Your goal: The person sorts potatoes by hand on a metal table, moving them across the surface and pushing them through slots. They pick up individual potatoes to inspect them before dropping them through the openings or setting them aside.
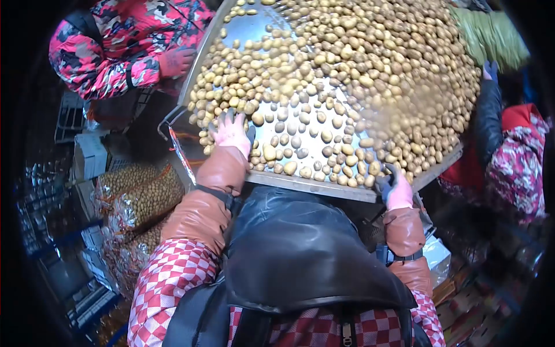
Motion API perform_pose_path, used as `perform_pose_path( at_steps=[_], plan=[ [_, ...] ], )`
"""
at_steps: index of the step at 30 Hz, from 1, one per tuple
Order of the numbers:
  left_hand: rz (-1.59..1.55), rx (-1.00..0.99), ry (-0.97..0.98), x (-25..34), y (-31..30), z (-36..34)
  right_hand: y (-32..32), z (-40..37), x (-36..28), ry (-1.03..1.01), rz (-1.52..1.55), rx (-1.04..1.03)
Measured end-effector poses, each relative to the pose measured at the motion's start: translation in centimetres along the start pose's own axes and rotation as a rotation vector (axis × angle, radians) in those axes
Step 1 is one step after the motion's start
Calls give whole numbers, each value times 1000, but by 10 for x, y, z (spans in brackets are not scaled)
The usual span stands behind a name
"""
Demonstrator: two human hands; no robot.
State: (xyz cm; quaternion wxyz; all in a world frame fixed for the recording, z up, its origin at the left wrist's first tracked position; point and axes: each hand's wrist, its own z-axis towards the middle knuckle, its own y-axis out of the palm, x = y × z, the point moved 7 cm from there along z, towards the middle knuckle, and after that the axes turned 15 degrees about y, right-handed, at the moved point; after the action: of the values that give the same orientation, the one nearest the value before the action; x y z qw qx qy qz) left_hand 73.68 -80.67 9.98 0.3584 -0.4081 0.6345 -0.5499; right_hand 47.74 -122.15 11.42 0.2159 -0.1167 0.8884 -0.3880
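Many small potatoes (370,52) cover a metal table (341,191) with a raised rim. My left hand (232,132), in a pink glove with dark fingertips, lies spread over potatoes at the table's near left corner. At the near right edge, my right hand (396,188), gloved alike, rests by the rim with fingers apart, close to a few potatoes. Neither hand visibly holds a potato. Between the hands the potatoes are spread thinly and bare metal shows.
Clear bags of potatoes (141,194) are stacked at the left, near a white box (91,155). One person (133,46) stands at the upper left, another (517,153) at the right. A green sack (491,39) lies at the upper right.
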Motion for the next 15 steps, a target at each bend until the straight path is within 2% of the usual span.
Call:
perform_pose_path(
  at_steps=[1, 2, 3, 4, 5, 6, 7, 8, 10, 11, 12, 13, 14, 15],
  plan=[
    [-1, 183, -75, 7, -7, -7, 7, -7, -23, -102, -136, 60],
    [-5, 329, -26, 24, -17, -10, 17, -16, -49, -205, -269, 121],
    [-126, 410, 104, 45, -22, -11, 27, -19, -77, -203, -277, 57],
    [-184, 348, 297, 72, -21, -11, 37, -24, -106, -274, -237, -8],
    [-341, -66, 441, 96, 4, 1, 61, -24, -129, -395, -335, -64],
    [-292, 45, 711, 128, -25, -13, 78, -23, -151, -366, -404, -106],
    [-266, 102, 799, 128, -22, -11, 91, -20, -169, -509, -281, -19],
    [-237, 160, 886, 125, -18, -4, 93, -22, -195, -435, -326, -155],
    [-351, -19, 613, 82, -9, 20, 111, -3, -209, -790, -140, -94],
    [-306, 4, 444, 57, -8, 21, 85, -14, -224, -825, -61, -131],
    [-145, 20, 520, 34, -11, 17, 74, 6, -216, -792, 193, -193],
    [-102, 38, 491, 6, -4, 15, 37, 10, -216, -727, 186, -71],
    [-8, 21, 358, -11, -3, 15, 12, 32, -203, -722, 130, 175],
    [16, 92, 196, -20, -14, 11, -13, 52, -187, -676, 68, 429]
  ],
)
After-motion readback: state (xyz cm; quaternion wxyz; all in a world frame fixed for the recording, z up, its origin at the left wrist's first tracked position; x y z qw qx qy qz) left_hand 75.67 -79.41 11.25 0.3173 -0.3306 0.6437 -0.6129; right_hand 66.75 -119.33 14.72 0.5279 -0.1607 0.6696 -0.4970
